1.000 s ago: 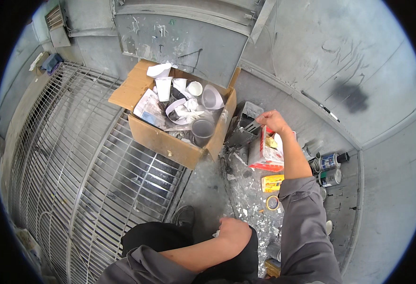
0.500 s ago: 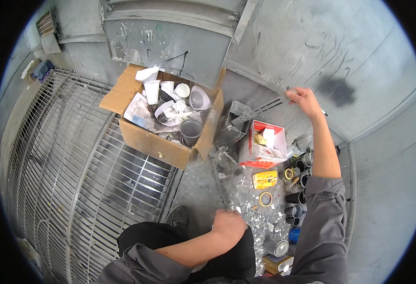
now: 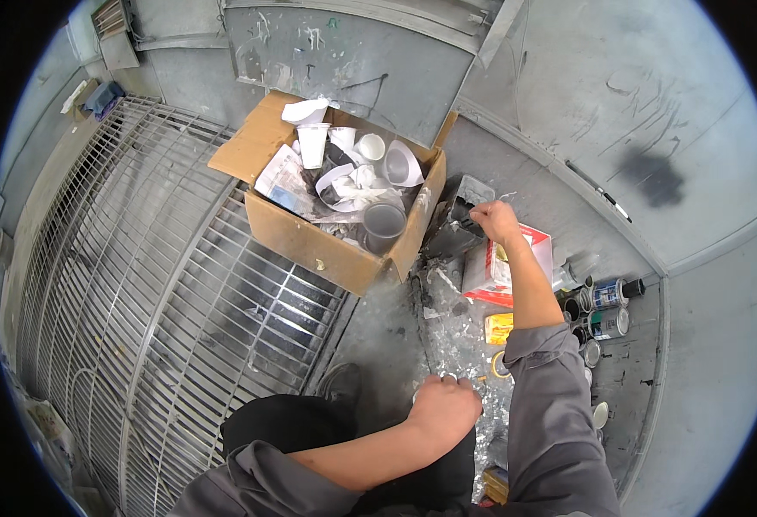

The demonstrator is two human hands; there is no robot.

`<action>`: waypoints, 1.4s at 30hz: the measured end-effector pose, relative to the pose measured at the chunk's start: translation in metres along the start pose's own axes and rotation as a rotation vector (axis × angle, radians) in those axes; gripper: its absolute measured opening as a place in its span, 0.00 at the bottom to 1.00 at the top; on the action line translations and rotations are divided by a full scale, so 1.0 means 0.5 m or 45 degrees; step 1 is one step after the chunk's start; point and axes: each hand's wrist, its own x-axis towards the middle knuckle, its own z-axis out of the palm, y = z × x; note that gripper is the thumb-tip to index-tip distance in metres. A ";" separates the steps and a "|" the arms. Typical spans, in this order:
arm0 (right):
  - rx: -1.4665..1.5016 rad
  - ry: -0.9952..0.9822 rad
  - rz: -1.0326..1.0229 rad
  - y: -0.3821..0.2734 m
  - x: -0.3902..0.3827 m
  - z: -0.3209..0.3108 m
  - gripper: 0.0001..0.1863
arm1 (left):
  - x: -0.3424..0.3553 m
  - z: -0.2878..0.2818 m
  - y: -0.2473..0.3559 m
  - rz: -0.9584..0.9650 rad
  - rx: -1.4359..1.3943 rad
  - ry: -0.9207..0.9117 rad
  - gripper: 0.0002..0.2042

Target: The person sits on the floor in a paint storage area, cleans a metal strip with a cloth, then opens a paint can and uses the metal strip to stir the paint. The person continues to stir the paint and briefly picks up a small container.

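My right hand (image 3: 496,221) reaches over a grey, paint-stained bin (image 3: 479,188), fingers pinched together at its opening. Between them is the end of a slotted strip (image 3: 468,207); most of it is hidden in the bin. Below my wrist is a white and red box (image 3: 485,274), partly covered by my forearm. My left hand (image 3: 446,407) is closed and rests on my knee, apparently with nothing in it.
Left of the bin stands an open cardboard box (image 3: 310,250) full of used cups and paper. Metal grating (image 3: 172,258) covers the left floor. Several cans (image 3: 607,324) line the right wall. A yellow packet (image 3: 498,328) and a tape roll (image 3: 500,365) lie near my forearm.
My right hand has come down and left to the bin, and the strip has sunk into it. The whole view has shifted, while my left hand stays on my knee.
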 end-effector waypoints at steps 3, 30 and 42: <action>0.052 -0.197 0.080 -0.080 0.015 -0.038 0.11 | -0.008 -0.011 -0.008 -0.005 0.021 0.088 0.06; 0.041 0.396 0.453 -0.032 -0.038 0.029 0.16 | 0.033 -0.083 -0.017 -0.602 -2.368 0.499 0.17; 0.451 0.488 0.518 -0.020 -0.140 -0.235 0.16 | 0.058 -0.144 -0.083 -0.567 -2.654 0.624 0.21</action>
